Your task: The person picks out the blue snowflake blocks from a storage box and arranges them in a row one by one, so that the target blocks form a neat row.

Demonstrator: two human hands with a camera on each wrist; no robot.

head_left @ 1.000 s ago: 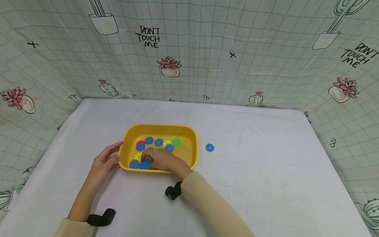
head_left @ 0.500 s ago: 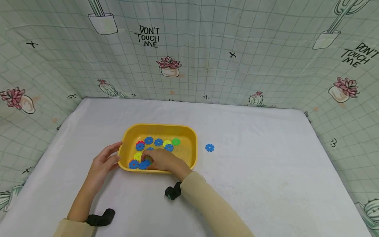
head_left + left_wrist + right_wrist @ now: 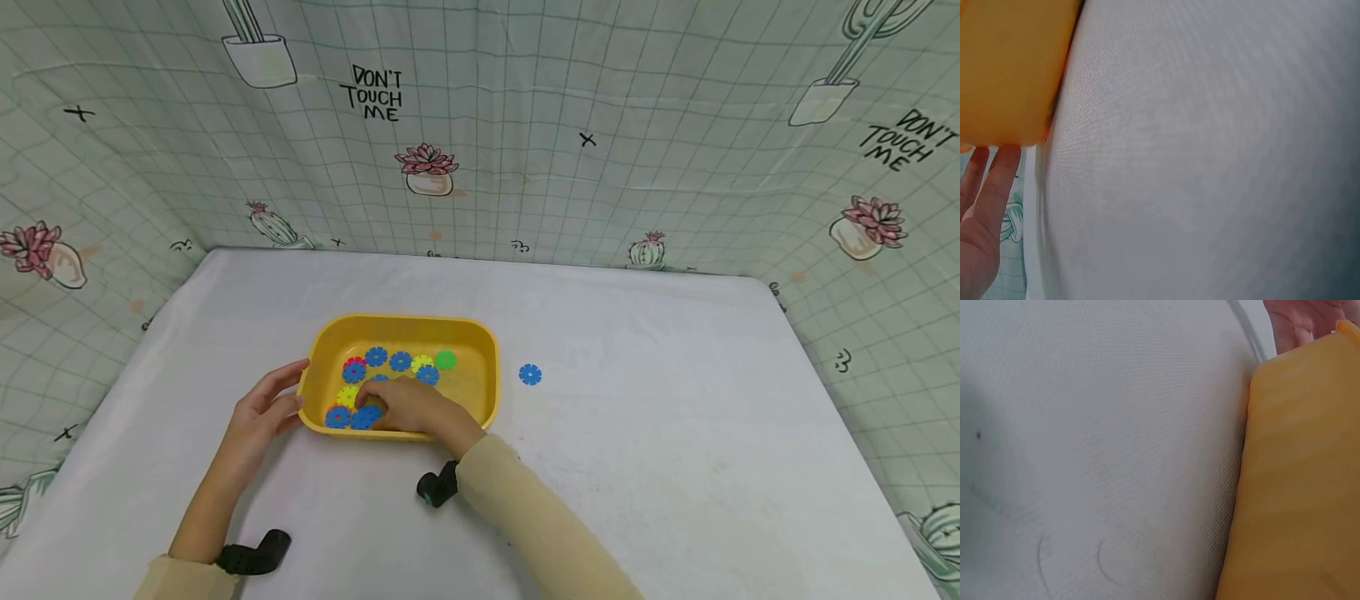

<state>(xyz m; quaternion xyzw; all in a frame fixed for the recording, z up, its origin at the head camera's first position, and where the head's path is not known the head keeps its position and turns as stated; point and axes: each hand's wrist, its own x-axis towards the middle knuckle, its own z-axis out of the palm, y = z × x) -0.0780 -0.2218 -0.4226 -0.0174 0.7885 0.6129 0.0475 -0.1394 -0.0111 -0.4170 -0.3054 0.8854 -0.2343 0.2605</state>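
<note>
A yellow tray (image 3: 486,379) stands on the white table, holding several flower-shaped snap discs: blue discs (image 3: 377,357), a green disc (image 3: 446,360), yellow discs (image 3: 347,396) and red ones partly covered. My left hand (image 3: 258,410) touches the tray's left end with its fingers and thumb; in the left wrist view its fingers (image 3: 999,181) are fairly straight against the wall. Inside the tray, my right hand (image 3: 416,407) reaches down with bent fingers over blue discs near the front wall. Its fingertips are hidden, so whether it pinches a disc is unclear.
One blue disc (image 3: 530,374) lies alone on the white tablecloth (image 3: 675,417) to the right of the tray. Patterned cloth (image 3: 510,167) hangs behind and at both sides of the table. Each wrist carries a black camera mount (image 3: 255,553).
</note>
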